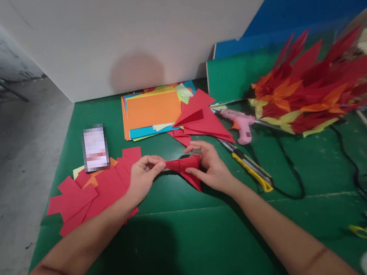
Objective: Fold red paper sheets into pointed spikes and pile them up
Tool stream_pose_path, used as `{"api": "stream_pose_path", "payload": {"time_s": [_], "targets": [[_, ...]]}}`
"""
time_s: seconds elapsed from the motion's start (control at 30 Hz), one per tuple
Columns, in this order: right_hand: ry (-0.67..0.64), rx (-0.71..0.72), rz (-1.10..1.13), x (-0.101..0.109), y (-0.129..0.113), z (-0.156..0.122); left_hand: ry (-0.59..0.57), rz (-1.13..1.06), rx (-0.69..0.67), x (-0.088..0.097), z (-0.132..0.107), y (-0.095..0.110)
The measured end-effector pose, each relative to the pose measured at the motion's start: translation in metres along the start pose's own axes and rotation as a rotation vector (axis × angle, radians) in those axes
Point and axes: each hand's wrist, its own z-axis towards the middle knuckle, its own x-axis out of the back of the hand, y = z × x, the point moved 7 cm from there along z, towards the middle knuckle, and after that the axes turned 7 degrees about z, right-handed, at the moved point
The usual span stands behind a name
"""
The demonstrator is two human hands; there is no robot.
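A folded piece of red paper (186, 166) is held a little above the green table, between my two hands. My left hand (146, 175) pinches its narrow left tip between thumb and fingers. On the other side, my right hand (211, 165) has its thumb on the near face and its fingers curled behind the wider end. One pointed flap of the paper hangs down toward me. Under and beside my left forearm lies a spread of red paper pieces (81, 200). Folded red paper shapes (201, 118) lie just beyond my right hand.
A stack of coloured sheets (154, 110) lies against the white panel. Right of it are a pink glue gun (239, 122) with a black cord and a yellow box cutter (251, 167). A red, orange and yellow paper construction (301, 93) stands farther right. A phone (95, 148) rests at left.
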Motion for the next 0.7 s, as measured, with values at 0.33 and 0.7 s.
{"api": "stream_pose_path", "payload": {"time_s": [0.33, 0.7], "targets": [[-0.061, 0.094, -0.321, 0.001, -0.011, 0.004, -0.027, 0.255, -0.131, 0.006, 0.009, 0.01], [-0.248, 0.297, -0.863, -0.02, -0.031, -0.002, -0.561, 1.105, -0.795, -0.075, 0.041, 0.032]]}}
